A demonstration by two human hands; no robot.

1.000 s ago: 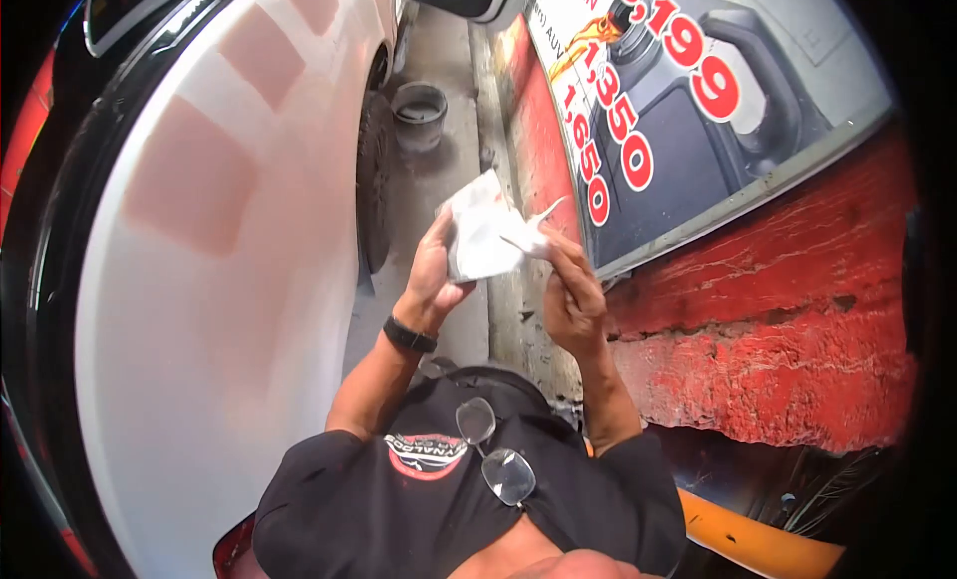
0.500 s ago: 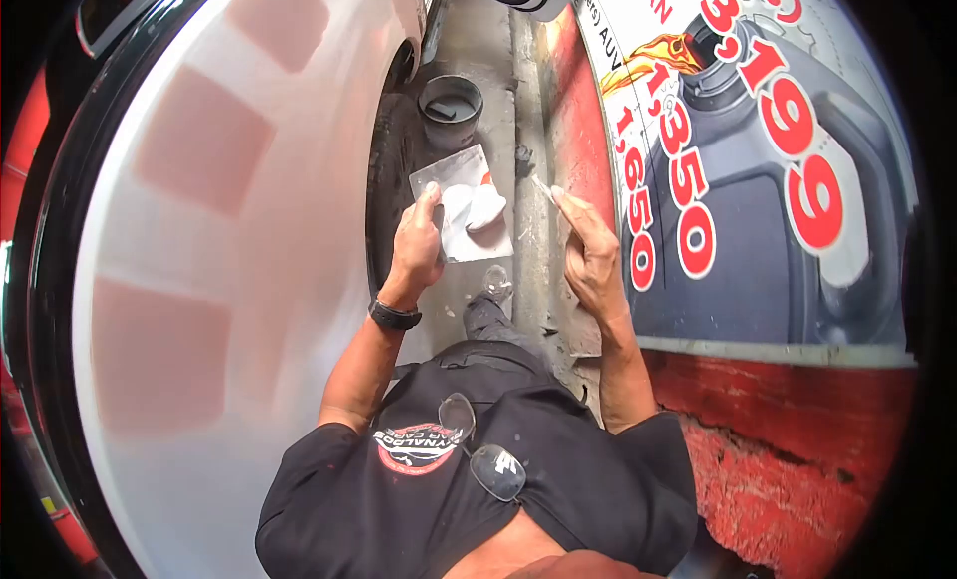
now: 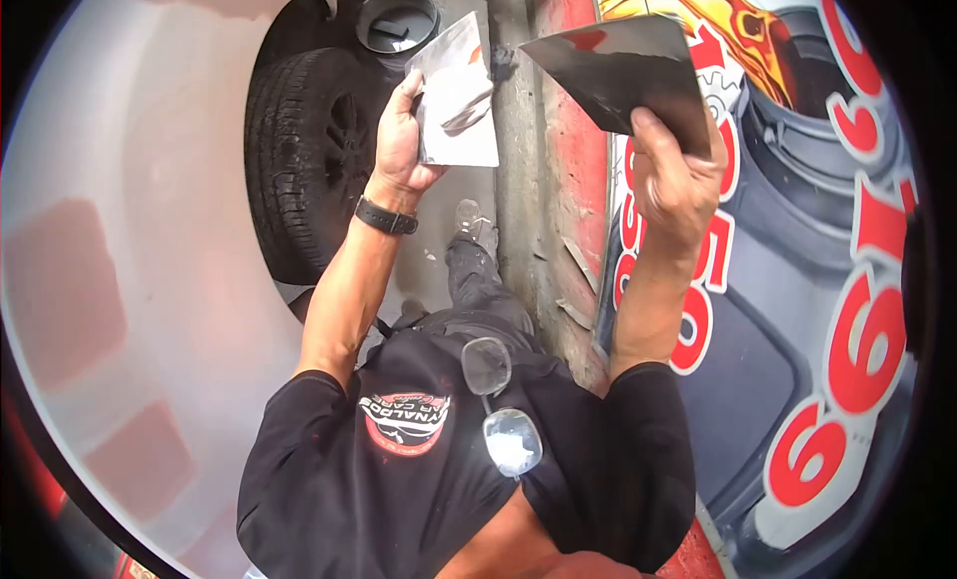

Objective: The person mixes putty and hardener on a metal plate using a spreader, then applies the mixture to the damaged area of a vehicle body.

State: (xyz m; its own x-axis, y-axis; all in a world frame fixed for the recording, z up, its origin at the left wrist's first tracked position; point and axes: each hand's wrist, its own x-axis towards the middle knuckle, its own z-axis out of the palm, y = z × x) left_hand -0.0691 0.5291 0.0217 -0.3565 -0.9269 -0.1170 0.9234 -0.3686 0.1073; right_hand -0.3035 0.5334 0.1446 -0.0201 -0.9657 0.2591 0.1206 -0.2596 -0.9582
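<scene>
My left hand grips the edge of a pale flat mixing board, thumb on top. A mound of white putty sits on the board's face. To the right, my right hand is closed on a thin, flat, dark shiny spreader, its thumb pressed on the near face. The spreader is raised, its broad face turned toward me and apart from the board. Some fingers of both hands are hidden behind what they hold.
A whitish car body panel with pinkish patches curves along the left, above a black tyre. Beyond the board stands a bucket with dark liquid. A large printed sign lines the right side. Eyeglasses hang from my shirt.
The spreader has turned from edge-on to broad face showing, and my right hand has moved up and right. The board has risen in view. The view has shifted, showing more of the tyre.
</scene>
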